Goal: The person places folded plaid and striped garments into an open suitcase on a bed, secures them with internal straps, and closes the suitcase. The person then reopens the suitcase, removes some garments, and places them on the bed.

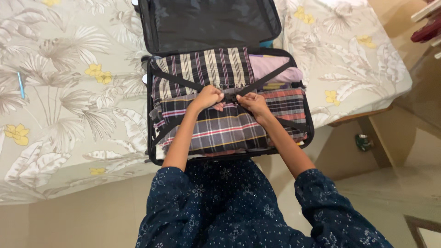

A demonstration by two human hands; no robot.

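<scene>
The buckle [230, 97] of the black cross straps [177, 80] sits at the centre of the open suitcase [149, 119], above the folded plaid clothes [220, 131]. The left hand [209, 96] is closed in a fist on the strap end just left of the buckle. The right hand [253, 103] is closed on the strap end just right of it, fingers curled. A pale purple garment [271, 66] lies in the far right corner. The suitcase lid [206, 20] stands open at the rear. The suitcase rests on a bed [59, 92] covered with a floral sheet.

Both hands [232, 98] pinch the suitcase [149, 119] straps' buckle [231, 96] (over folded plaid).
</scene>
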